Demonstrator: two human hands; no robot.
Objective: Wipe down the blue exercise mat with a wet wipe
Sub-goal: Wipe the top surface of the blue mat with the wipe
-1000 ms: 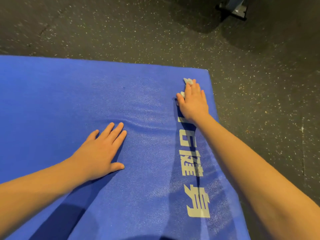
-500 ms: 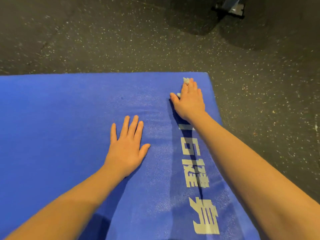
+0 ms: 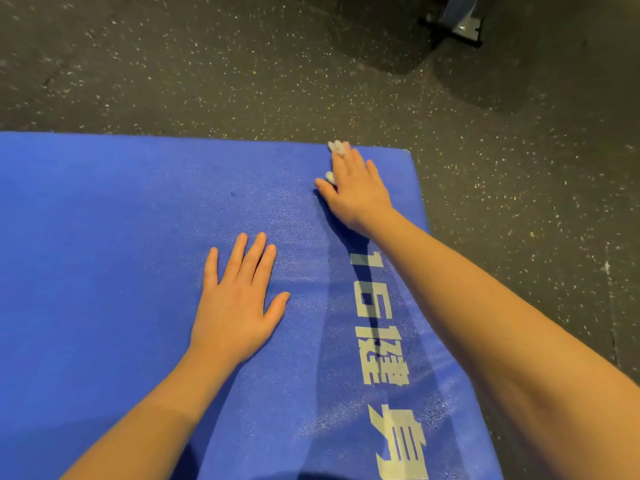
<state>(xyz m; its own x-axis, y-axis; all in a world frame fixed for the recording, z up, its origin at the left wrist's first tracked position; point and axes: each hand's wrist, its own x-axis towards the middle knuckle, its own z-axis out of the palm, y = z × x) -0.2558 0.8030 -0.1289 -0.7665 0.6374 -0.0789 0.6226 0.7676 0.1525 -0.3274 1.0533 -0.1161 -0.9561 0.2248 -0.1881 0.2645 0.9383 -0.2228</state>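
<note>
Down on the blue exercise mat [image 3: 104, 220], you press both hands to the foam. Your right hand [image 3: 356, 192] reaches to the far right corner, close to the mat's far edge, with the wet wipe [image 3: 336, 147] bunched beneath it. One white tuft pokes out past the fingertips and another shows between thumb and forefinger. Its grip is flat, not a fist: the fingers lie stretched over the wipe and hold it against the mat. Your left hand [image 3: 239, 303] rests palm down nearer you, toward the middle of the mat, fingers straight and slightly spread, its grip loose and holding nothing. White lettering [image 3: 384, 323] runs along the mat's right side, partly under your right forearm. The mat lies on a dark speckled floor [image 3: 242, 64], and a metal base [image 3: 457, 26] stands at the top right, well apart from the mat.
</note>
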